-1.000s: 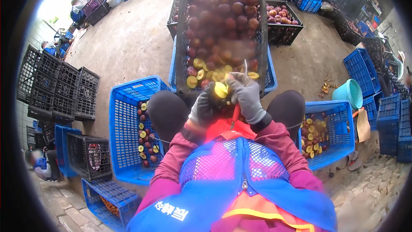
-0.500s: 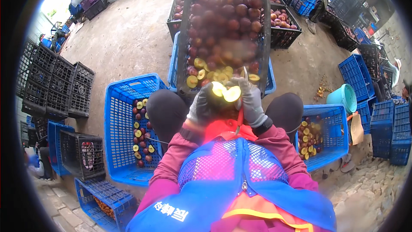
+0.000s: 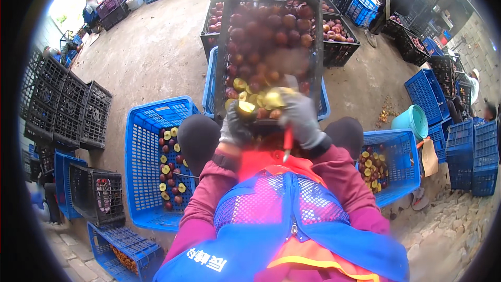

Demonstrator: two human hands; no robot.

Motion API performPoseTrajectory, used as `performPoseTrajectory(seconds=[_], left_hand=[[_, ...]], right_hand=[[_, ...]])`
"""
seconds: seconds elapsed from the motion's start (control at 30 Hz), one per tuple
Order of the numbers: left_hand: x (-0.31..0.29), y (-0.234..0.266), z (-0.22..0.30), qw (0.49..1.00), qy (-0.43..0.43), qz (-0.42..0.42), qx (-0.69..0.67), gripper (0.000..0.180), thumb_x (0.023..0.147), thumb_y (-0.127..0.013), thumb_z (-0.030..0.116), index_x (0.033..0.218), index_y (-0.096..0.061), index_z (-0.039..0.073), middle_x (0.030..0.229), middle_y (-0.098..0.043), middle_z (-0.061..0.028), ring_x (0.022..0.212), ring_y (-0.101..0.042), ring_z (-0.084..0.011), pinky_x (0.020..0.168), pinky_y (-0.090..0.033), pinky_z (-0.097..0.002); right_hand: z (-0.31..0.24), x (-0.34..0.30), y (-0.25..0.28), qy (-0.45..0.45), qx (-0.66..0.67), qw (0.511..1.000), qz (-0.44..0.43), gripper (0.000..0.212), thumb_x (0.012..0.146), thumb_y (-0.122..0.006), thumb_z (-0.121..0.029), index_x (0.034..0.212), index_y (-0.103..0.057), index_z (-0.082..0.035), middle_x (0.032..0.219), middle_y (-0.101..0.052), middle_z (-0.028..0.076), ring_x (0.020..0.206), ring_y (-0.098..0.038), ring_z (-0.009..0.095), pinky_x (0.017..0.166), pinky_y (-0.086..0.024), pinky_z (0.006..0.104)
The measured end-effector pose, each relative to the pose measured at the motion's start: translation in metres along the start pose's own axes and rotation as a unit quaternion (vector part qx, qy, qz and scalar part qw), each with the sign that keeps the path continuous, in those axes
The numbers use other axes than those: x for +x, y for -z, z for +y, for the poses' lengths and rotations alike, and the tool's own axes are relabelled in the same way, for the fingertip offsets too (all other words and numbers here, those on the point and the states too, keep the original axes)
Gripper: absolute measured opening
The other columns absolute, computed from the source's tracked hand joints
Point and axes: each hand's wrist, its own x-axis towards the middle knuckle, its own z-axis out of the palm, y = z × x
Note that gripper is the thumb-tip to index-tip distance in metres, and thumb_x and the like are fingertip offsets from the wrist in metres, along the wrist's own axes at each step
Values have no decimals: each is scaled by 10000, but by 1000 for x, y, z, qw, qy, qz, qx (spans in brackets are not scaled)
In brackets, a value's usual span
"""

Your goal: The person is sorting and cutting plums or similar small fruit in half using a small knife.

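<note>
My left hand (image 3: 237,126), in a grey glove, is closed round a plum half (image 3: 246,107) whose yellow cut face points up. My gloved right hand (image 3: 303,119) grips a knife by its red handle (image 3: 288,140); its blade cannot be made out. A blurred yellow plum piece (image 3: 276,97) lies at that hand's fingers. Both hands are apart, over the near edge of a black crate (image 3: 222,68) tilted in front of me. Dark red whole plums (image 3: 282,36) fill its far part, and yellow cut halves (image 3: 239,84) lie at its near end.
Blue crates with cut plums stand by my left knee (image 3: 136,177) and right knee (image 3: 404,177). Under the black crate is another blue crate (image 3: 210,81). A teal bucket (image 3: 412,120) stands at the right, stacked black crates (image 3: 62,104) at the left. A person (image 3: 383,5) stands at the far right.
My hands have moved apart, and the two cut halves held together between them are separated. The right hand has shifted forward and right with the knife. The view has tilted slightly.
</note>
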Motion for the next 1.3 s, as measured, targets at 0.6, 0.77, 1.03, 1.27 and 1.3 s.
performPoseTrajectory(seconds=[0.6,0.77,1.03,1.27,1.3], left_hand=[[241,-145,-90,236,-206,-86,946,503,964,-650,337,1448,-654,200,1568,-568,-150,1407,-567,-401,1160,-425,-606],[265,-160,-86,157,-90,-89,980,449,981,-607,260,1420,-685,204,1623,-535,-139,1387,-610,-400,1169,-428,-632],[176,-188,-24,716,-175,-120,665,399,996,-648,246,1360,-670,82,1341,-702,-160,1163,-705,-326,991,-548,-485],[31,-227,2,899,-57,-271,340,530,1022,-708,247,1494,-591,35,1289,-703,-71,1130,-675,-161,928,-556,-321],[26,-216,7,897,-61,-264,350,551,1026,-717,247,1513,-580,28,1282,-703,-58,1125,-670,-137,919,-557,-298]], right_hand=[[51,-114,128,-332,256,908,19,334,1145,-571,-265,1308,-680,5,1091,-772,88,728,-660,95,607,-531,244],[25,-115,165,-333,525,781,-58,315,1165,-545,-319,1342,-667,-88,900,-653,9,642,-555,80,540,-462,232],[-17,-87,174,-205,361,900,135,277,1159,-552,-280,1359,-649,-114,858,-643,-4,640,-583,83,571,-498,239],[-46,-37,148,-157,232,949,148,376,1140,-575,-168,1494,-619,-49,846,-684,13,590,-606,91,521,-515,273],[-40,-30,132,-152,230,952,135,389,1140,-573,-166,1508,-610,-45,850,-685,13,606,-614,91,537,-525,273]])
